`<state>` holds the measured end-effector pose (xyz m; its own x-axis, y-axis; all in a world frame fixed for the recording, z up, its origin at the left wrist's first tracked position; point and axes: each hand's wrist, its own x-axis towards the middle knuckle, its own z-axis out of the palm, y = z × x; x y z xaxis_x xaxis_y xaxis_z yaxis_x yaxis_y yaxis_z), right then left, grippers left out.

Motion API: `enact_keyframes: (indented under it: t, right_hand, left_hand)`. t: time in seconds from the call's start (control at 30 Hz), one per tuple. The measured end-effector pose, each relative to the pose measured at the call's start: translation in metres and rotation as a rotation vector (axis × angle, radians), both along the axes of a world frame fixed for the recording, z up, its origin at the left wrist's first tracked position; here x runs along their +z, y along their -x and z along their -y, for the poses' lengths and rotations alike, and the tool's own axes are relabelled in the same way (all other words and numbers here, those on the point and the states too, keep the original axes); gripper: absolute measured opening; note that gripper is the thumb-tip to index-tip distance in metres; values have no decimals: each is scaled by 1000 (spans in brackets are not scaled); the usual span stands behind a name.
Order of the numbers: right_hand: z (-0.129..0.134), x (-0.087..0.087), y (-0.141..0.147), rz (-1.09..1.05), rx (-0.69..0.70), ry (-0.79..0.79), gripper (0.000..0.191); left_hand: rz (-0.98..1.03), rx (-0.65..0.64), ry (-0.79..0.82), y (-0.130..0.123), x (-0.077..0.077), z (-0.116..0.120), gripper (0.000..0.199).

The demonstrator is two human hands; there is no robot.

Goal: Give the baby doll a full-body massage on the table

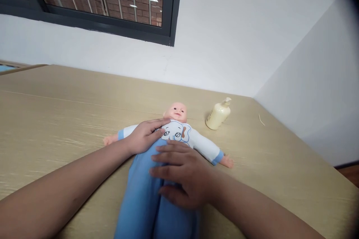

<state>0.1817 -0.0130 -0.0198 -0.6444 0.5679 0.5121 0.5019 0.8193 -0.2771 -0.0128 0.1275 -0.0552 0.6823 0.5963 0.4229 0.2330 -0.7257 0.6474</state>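
Note:
A baby doll (178, 112) lies on its back on the wooden table, head away from me and arms spread to both sides. It wears a white top (206, 147) with an elephant face and blue cuffs, and blue trousers (143, 190) whose legs stretch toward me. Flat on the left side of the doll's chest rests my left hand (146, 134), fingers extended. My right hand (186, 175) is over the upper trousers with its fingers spread; whether it presses on the cloth or hovers just above, I cannot tell. Neither hand grips anything.
A cream pump bottle (218, 115) stands beyond the doll's arm on the right. Near the table's right edge lies a thin pale strip (261, 119). The wooden table (70, 119) meets a white wall (218, 37) at the back, below a dark-framed window (168, 26).

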Motion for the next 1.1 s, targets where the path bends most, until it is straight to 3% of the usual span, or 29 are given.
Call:
enact_keyframes:
  t: [0.17,0.33,0.43,0.57,0.63,0.7,0.8,0.87,0.97,1.1]
  right_hand:
    - [-19,-12,-11,85,-97,66,50]
    - [-51,-29,-44,-48,-318,94,42]
    - [-56,-34,-51,-127,-509,137,38]
    - [-55,-35,-51,-162,-600,162,34]
    - [-56,-34,-51,-155,-629,180,33]
    - [-56,-33,-52,-131,-668,196,33]
    - [-58,-34,-52,-98,-698,188,33]
    - [-58,-34,-51,-91,-692,175,32]
    - [-59,-35,-50,-92,-671,183,33]
    - [-59,-34,-51,-102,-618,215,33]
  left_hand:
    - [28,-18,15,0,-3,-2,44]
    - [5,-14,10,-1,-3,-1,44]
    - [-10,24,-1,-1,-4,-1,44]
    - [28,43,-108,2,-1,2,39]
    - [86,-8,-261,5,8,13,37]
    - [122,-160,-406,7,21,32,41]
    - [58,-489,-377,5,41,66,41]
    - [-95,-604,-319,0,49,81,41]
    - [-277,-605,-280,-5,52,82,51]
    - [-377,-485,-271,-5,47,56,61]
